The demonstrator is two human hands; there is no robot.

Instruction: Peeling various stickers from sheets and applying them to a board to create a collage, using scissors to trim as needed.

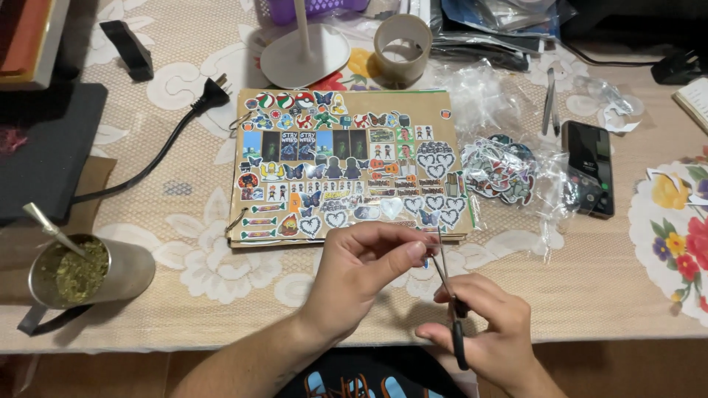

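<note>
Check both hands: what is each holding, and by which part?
Right hand holds small scissors by the dark handles, blades pointing up. Left hand pinches something tiny at the blade tips with its fingers; too small to identify.

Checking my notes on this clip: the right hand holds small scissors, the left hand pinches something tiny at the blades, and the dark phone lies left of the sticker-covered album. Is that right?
One slip: the head view shows the dark phone lying right of the sticker-covered album, not left. The right hand does hold the small scissors, and the left hand pinches something tiny at the blades.

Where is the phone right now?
The black phone lies flat at the table's right, between the clear bag of stickers and the flowered mat.
</note>
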